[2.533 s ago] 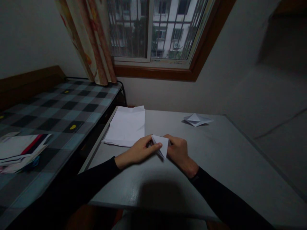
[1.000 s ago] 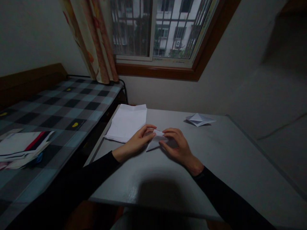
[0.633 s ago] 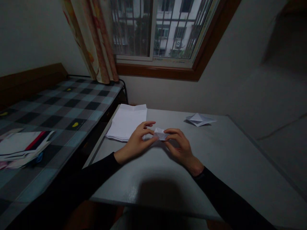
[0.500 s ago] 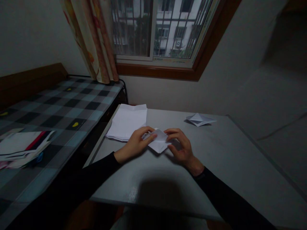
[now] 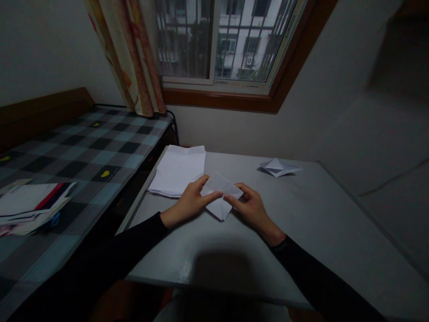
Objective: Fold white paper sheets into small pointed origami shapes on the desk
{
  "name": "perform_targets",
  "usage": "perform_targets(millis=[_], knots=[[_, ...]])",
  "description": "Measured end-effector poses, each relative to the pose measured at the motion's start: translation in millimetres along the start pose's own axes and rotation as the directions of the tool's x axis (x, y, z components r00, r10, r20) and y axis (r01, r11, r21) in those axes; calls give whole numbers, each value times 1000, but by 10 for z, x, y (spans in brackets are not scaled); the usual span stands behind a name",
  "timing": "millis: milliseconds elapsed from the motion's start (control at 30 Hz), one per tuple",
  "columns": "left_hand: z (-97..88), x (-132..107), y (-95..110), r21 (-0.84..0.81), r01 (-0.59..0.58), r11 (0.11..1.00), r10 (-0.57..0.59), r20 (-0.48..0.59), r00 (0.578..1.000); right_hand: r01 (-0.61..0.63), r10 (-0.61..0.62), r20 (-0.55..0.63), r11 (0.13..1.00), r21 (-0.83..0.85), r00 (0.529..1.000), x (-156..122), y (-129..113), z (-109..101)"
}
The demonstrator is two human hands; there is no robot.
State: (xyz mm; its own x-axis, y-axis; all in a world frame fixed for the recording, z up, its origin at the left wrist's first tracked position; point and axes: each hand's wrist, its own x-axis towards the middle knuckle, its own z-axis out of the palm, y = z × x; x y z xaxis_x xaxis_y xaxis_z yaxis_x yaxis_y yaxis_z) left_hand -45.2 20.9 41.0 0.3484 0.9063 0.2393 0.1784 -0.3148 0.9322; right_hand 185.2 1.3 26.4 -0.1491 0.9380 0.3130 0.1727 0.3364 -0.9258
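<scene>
A small folded piece of white paper (image 5: 219, 182), diamond-shaped with creases, is held just above the table between both hands. My left hand (image 5: 193, 197) grips its left side, thumb lying across the front and fingers behind. On the other side my right hand (image 5: 252, 206) pinches the paper with the thumb on its face, the thumb tips nearly meeting at the middle. The fingers behind the sheet are partly hidden. Left of the hands lies a stack of white paper (image 5: 179, 170). Farther back on the right rests a folded paper boat (image 5: 279, 167).
The pale table (image 5: 321, 232) stands below a barred window (image 5: 244, 44) with a wooden frame. On the left is a bed (image 5: 110, 134) with a checked cover, bearing a pile of papers or bags (image 5: 30, 203). A patterned curtain (image 5: 134, 58) hangs beside the window.
The folded paper has opened into a larger diamond, tilted up toward me. My right hand has moved from fingering its right edge to pinching it, and both thumbs have come together at its middle.
</scene>
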Motion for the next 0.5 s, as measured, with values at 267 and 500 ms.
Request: perform_targets(millis=[267, 500], knots=[[106, 78, -87, -395, 129, 910, -156, -36, 987, 32, -62, 109, 965, 262, 992, -27, 92, -35], [129, 40, -163, -368, 133, 920, -126, 42, 991, 65, -72, 37, 986, 151, 997, 1, 148, 2]])
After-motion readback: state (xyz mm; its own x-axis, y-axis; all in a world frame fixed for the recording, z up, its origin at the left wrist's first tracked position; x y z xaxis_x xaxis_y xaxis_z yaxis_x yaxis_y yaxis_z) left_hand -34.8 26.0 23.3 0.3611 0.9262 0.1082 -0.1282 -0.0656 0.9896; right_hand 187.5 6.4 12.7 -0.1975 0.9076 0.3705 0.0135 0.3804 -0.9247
